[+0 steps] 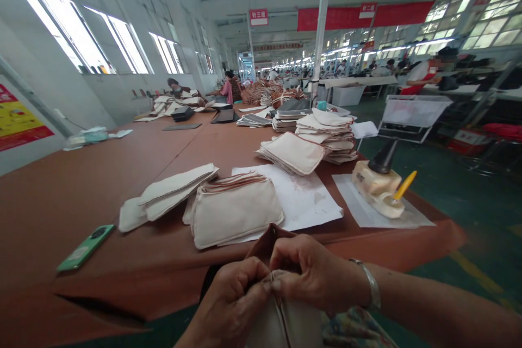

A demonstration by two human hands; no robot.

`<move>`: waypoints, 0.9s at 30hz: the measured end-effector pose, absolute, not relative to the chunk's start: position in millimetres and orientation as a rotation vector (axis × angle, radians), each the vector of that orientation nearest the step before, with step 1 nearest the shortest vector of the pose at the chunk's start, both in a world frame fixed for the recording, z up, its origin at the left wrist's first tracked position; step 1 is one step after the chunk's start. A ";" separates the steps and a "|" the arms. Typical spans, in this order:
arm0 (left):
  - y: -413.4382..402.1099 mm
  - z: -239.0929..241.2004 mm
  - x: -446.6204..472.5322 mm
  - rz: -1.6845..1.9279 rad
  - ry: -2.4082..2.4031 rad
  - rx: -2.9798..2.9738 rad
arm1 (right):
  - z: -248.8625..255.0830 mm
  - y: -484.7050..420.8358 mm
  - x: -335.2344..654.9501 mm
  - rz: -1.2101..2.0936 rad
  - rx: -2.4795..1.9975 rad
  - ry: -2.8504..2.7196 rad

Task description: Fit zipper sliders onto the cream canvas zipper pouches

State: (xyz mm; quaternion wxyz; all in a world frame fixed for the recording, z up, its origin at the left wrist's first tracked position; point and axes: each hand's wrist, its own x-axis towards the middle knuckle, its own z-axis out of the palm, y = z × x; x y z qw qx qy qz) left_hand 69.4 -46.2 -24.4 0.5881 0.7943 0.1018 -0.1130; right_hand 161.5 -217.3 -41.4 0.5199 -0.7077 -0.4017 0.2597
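Cream, flat fabric piece with brown trim point(304, 323): fingers of the left hand point(232, 296) and right hand point(320, 272) pinch its upper end; brown-covered worktop point(134, 157) lies beyond.

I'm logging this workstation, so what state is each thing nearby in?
Left hand: pinching pale fabric
Right hand: pinching the same fabric
Green phone: lying flat
Front fabric pile: stacked
Left fabric pile: overlapping
White paper: partly covered
Yellow handle: tilted
Black cone: narrow end up
Bracelet: worn
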 end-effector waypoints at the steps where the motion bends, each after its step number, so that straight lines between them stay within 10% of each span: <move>1: -46.4 -24.3 69.9 -0.257 0.240 1.863 | -42.9 -217.2 161.8 0.611 -1.703 -0.957; 9: -43.0 -35.2 72.2 -0.322 0.222 1.583 | -51.4 -218.3 168.9 0.890 -1.423 -0.754; 27: -37.0 -50.5 81.6 -0.352 0.239 1.841 | -63.8 -211.5 157.4 0.354 -1.595 -0.874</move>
